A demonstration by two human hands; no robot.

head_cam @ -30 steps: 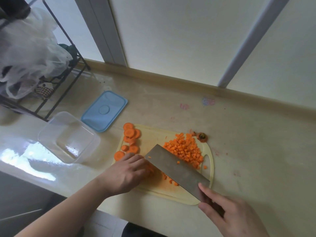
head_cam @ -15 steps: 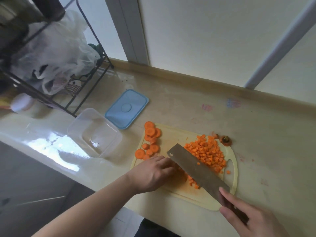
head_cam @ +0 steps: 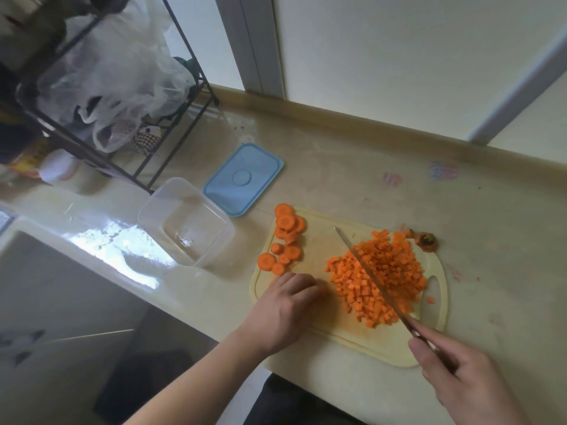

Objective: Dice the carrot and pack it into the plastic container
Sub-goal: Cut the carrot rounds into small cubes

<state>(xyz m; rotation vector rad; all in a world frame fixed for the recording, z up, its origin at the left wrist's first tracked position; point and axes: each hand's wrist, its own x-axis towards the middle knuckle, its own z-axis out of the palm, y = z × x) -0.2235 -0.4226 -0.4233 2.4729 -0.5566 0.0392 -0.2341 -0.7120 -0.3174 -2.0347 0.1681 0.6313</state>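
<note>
Carrot dice [head_cam: 379,276] lie heaped on the cutting board [head_cam: 310,240], round slices [head_cam: 285,237] at its far-left edge. The right hand [head_cam: 460,381] grips the knife [head_cam: 372,279] edge-down across the heap; the left hand [head_cam: 285,311] rests beside it, fingers curled. The plastic container [head_cam: 184,222] stands empty on the tabletop [head_cam: 352,167]

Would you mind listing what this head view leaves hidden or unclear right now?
- Left hand: its curled fingertips hide whatever lies under them on the cutting board.
- Knife: edge-on, so blade width is unreadable; the right hand covers the handle.
- Wire rack: plastic bags and the frame edge obscure its contents.
</note>
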